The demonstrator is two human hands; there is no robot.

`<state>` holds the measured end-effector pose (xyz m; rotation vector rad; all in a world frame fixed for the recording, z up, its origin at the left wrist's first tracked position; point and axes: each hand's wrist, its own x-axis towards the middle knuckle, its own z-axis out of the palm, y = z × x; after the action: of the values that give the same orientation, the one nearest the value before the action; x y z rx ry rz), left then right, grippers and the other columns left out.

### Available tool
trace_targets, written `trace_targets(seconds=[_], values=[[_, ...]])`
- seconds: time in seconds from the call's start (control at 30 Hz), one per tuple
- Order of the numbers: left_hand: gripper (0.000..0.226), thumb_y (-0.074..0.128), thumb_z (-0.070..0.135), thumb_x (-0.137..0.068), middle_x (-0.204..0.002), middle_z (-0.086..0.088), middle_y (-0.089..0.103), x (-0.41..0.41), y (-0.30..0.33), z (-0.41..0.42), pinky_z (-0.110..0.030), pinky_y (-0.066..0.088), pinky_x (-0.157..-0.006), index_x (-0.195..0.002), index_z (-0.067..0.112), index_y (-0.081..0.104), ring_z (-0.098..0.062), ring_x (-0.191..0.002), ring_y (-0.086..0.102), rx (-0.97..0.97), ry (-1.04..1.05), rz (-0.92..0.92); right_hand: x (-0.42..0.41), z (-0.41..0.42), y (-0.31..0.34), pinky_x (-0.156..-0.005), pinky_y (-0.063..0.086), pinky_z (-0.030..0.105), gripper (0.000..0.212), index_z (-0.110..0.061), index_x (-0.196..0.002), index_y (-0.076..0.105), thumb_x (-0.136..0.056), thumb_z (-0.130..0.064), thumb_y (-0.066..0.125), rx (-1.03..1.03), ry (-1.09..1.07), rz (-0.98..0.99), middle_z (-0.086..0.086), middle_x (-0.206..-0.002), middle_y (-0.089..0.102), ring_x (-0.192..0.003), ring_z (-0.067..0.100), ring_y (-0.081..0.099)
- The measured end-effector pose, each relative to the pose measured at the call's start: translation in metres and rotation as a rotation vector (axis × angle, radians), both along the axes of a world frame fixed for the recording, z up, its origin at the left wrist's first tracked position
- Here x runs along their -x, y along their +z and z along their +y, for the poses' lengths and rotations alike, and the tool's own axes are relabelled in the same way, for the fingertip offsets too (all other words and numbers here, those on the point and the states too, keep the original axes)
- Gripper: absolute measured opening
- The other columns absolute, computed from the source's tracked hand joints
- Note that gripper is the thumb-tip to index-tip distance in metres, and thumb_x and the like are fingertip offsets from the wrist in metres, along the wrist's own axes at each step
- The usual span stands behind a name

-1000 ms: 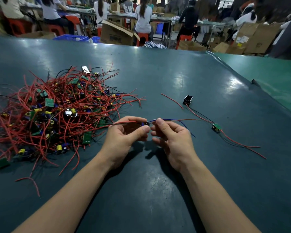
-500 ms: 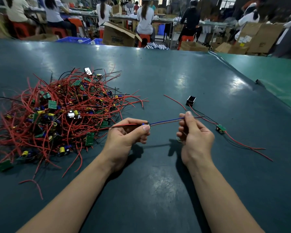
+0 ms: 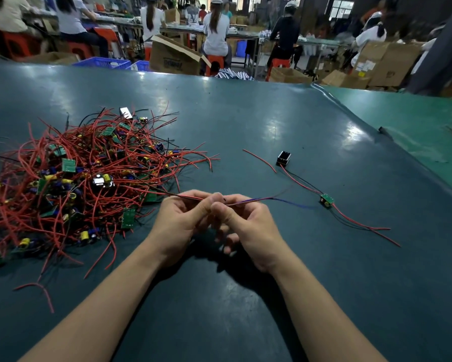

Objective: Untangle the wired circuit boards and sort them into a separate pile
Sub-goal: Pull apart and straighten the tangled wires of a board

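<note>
Together, both hands [image 3: 217,220] pinch wires [image 3: 248,201] — tangle [image 3: 83,176] leftward.

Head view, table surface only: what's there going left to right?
Tangled pile of red-wired circuit boards → left hand → right hand → black component block → separated green circuit board, its red wires trailing right.

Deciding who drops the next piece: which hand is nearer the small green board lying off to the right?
Right hand; the green board lies just beyond it. The left hand sits farther, beside the tangle.
</note>
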<state>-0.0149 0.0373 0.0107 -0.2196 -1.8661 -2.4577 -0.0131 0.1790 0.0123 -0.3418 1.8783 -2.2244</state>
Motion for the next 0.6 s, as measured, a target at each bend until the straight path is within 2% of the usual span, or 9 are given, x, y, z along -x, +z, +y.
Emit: trace_targets(seconds=[0.07, 0.17, 0.27, 0.33, 0.47, 0.53, 0.6], values=[[0.026, 0.077, 0.037, -0.073, -0.063, -0.006, 0.063, 0.002, -0.001, 0.000, -0.020, 0.043, -0.050, -0.078, 0.012, 0.072, -0.013, -0.053, 0.052, 0.042, 0.023, 0.002, 0.000, 0.001, -0.002, -0.035, 0.042, 0.020, 0.017, -0.015, -0.082, 0.067, -0.082, -0.031, 0.072, -0.035, -0.111, 0.083, 0.000, -0.055, 0.062, -0.039, 0.017, 0.056], [0.027, 0.070, 0.037, -0.072, -0.057, 0.001, 0.058, 0.005, -0.001, 0.001, -0.014, 0.034, -0.041, -0.083, 0.014, 0.060, -0.006, -0.046, 0.045, 0.009, 0.052, -0.032, 0.001, 0.003, -0.004, -0.037, 0.042, 0.020, 0.026, -0.009, -0.075, 0.068, -0.091, -0.030, 0.067, -0.174, -0.256, 0.259, 0.003, -0.055, 0.063, -0.038, 0.017, 0.057], [0.026, 0.068, 0.035, -0.075, -0.055, 0.003, 0.054, 0.004, -0.002, 0.000, -0.014, 0.032, -0.041, -0.082, 0.012, 0.059, -0.007, -0.046, 0.041, 0.052, 0.020, -0.024, -0.003, 0.005, -0.001, -0.037, 0.045, 0.022, 0.028, -0.011, -0.075, 0.069, -0.081, -0.038, 0.070, -0.076, -0.190, 0.135, 0.005, -0.061, 0.066, -0.041, 0.014, 0.057], [0.023, 0.066, 0.031, -0.078, -0.060, 0.002, 0.058, 0.003, -0.001, 0.000, -0.015, 0.036, -0.044, -0.084, 0.010, 0.061, -0.008, -0.048, 0.044, 0.017, -0.009, -0.017, -0.004, 0.006, 0.001, -0.037, 0.046, 0.023, 0.025, -0.009, -0.076, 0.071, -0.081, -0.033, 0.071, -0.072, -0.188, 0.134, 0.006, -0.061, 0.066, -0.042, 0.015, 0.056], [0.031, 0.063, 0.033, -0.081, -0.070, -0.003, 0.065, 0.004, 0.003, 0.004, -0.015, 0.037, -0.042, -0.095, 0.006, 0.064, -0.008, -0.046, 0.050, -0.036, 0.078, -0.053, 0.001, 0.008, 0.004, -0.034, 0.039, 0.021, 0.027, -0.010, -0.068, 0.069, -0.089, -0.027, 0.071, -0.011, -0.553, 0.190, 0.005, -0.052, 0.061, -0.036, 0.015, 0.050], [0.027, 0.062, 0.031, -0.087, -0.065, -0.004, 0.064, 0.005, 0.003, 0.002, -0.016, 0.036, -0.041, -0.090, 0.005, 0.066, -0.008, -0.045, 0.050, -0.008, 0.201, -0.034, 0.008, 0.019, 0.008, -0.033, 0.036, 0.019, 0.029, -0.009, -0.070, 0.065, -0.091, -0.028, 0.069, 0.113, -0.774, 0.110, 0.001, -0.050, 0.060, -0.036, 0.012, 0.048], [0.022, 0.060, 0.023, -0.095, -0.061, -0.003, 0.062, 0.004, 0.001, -0.003, -0.018, 0.039, -0.045, -0.083, 0.005, 0.068, -0.010, -0.047, 0.051, 0.146, 0.341, 0.049, 0.013, 0.036, 0.013, -0.034, 0.034, 0.017, 0.031, -0.009, -0.071, 0.062, -0.094, -0.030, 0.065, 0.313, -0.966, -0.029, -0.003, -0.047, 0.058, -0.036, 0.009, 0.046]])
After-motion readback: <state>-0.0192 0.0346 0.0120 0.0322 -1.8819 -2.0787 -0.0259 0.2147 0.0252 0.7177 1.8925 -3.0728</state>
